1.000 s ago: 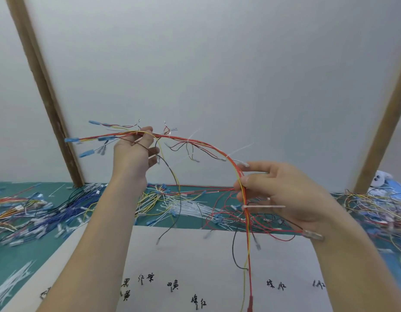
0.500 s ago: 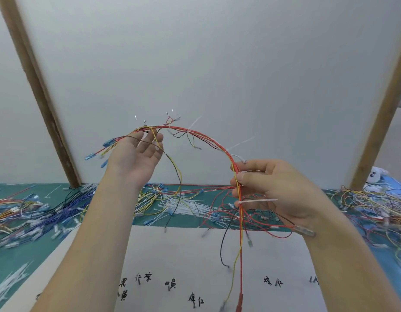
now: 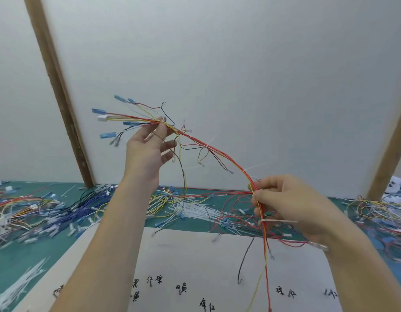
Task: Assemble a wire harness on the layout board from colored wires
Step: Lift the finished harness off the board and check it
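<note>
Arching between both raised hands, the wire harness (image 3: pixel 219 152) is held up in front of a white backboard (image 3: pixel 240 75), well above the layout board (image 3: pixel 195 262).

The left hand (image 3: pixel 147 152) is seen palm toward the camera; the upper end of the bundle is pinched betw. thumb and fingertips near the top of the hand, other fingers loosely curled. Past that pinch, wire ends fan out to the left, tipped w/ blue terminals (image 3: pixel 98 111) and one white connector (image 3: pixel 102 118). Loose branch wires (red, yellow, black) hang from the arch betw. the hands.

The right hand (image 3: pixel 287 203) is closed round the lower part of the bundle, fingers curled over the red/yellow strands. A white cable tie (image 3: pixel 278 220) is wrapped on the bundle just below the fingers, its tail sticking out to the right. More ties are seen along the arch, tails uncut. Below the right hand, red, yellow and black strands hang down over the layout board; ends reach the bottom edge.

Black handwritten labels (image 3: pixel 181 289) are marked on the layout board. Behind it, a green mat (image 3: pixel 6 255) is covered w/ loose wire piles (image 3: pixel 37 212) and white cable ties (image 3: pixel 195 210). Wooden posts (image 3: pixel 57 91) frame the backboard on both sides.
</note>
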